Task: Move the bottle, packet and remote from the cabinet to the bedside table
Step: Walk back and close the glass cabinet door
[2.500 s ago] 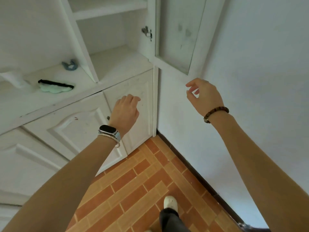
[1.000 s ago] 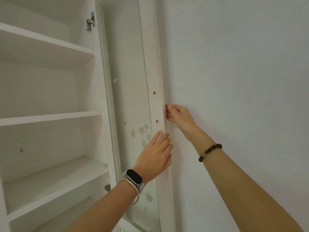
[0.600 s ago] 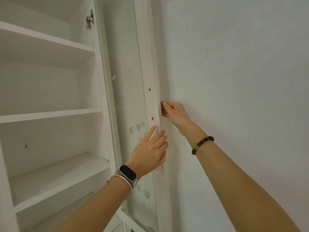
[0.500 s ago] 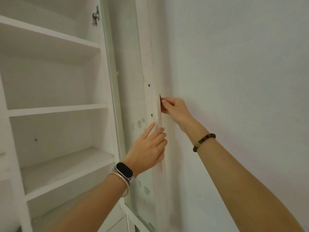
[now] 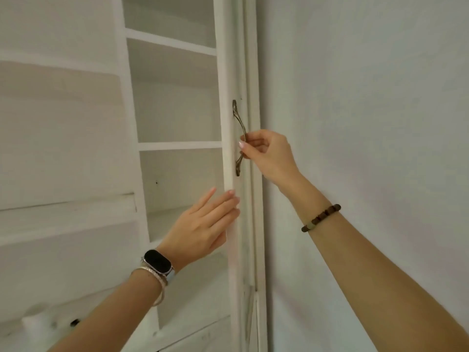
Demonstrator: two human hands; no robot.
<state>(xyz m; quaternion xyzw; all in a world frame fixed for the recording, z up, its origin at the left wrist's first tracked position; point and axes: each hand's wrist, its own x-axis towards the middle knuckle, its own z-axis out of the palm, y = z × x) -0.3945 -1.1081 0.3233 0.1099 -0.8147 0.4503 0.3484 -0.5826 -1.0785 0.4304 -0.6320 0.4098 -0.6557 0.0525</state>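
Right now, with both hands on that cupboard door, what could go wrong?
The left hand lays its fingers flat on the door edge; if the door swings toward the shelves, they might get pinched. The right hand only pinches the thin metal handle with fingertips, so it could slip off and let the door swing freely.

Cabinet door (image 5: 229,72): white-painted wood, matt. Handle (image 5: 239,123): tarnished metal, dull sheen. Bracelet (image 5: 321,217): wooden beads. Watch (image 5: 157,261), 7 o'clock of handle: glossy black face.
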